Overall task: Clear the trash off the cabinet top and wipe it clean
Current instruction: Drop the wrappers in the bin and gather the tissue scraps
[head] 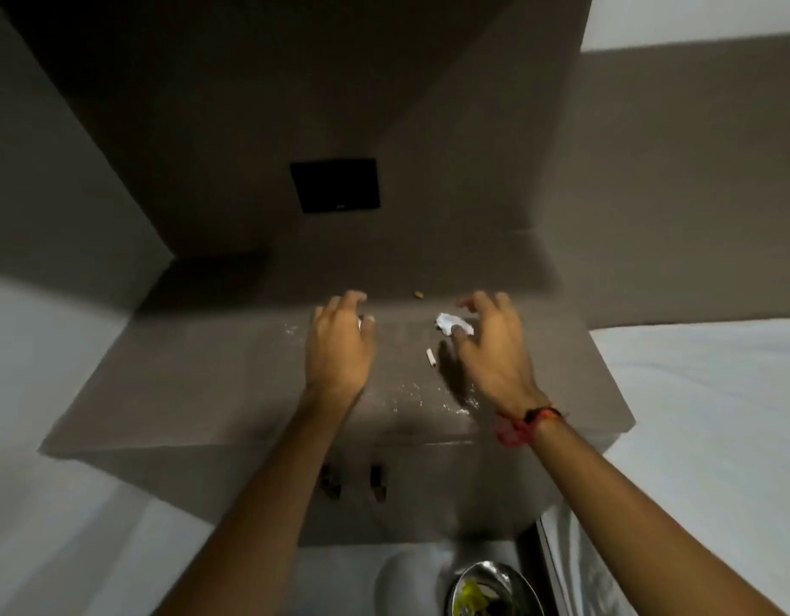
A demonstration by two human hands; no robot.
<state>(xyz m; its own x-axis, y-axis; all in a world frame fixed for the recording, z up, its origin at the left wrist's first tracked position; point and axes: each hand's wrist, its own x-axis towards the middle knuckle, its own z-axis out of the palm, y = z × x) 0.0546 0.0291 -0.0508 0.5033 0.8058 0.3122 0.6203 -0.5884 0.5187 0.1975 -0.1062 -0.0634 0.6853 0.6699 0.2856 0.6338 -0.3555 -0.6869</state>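
the left hand (339, 344) is curled w/ its fingers bent down, and a small white bit (361, 321) peeks out by the fingertips. it looks pinched, but the picture is blurry so that's a guess. the right hand (486, 344) is spread wide, fingers apart, holding nothing. it hangs right over a crumpled white paper (451, 324), w/ the thumb just touching or nearly touching it.

just beside the right hand, toward the middle, lies 1 small white stick (431, 358), maybe a cig butt. farther back, between the 2 hands, sits 1 tiny yellow-brown bit (419, 295). white crumbs or powder (419, 395) are spread on the front part of the cabinet top (206, 384), and some more (295, 327) sits left of the left hand.

down by the floor, below the cabinet, is a round shiny bin (495, 589) w/ something yellow in it.

the job looks like it's only starting. approx 4 bits of trash are on top, none cleared yet as far as one can see. the crumbs need wiping too, and no cloth is in view.
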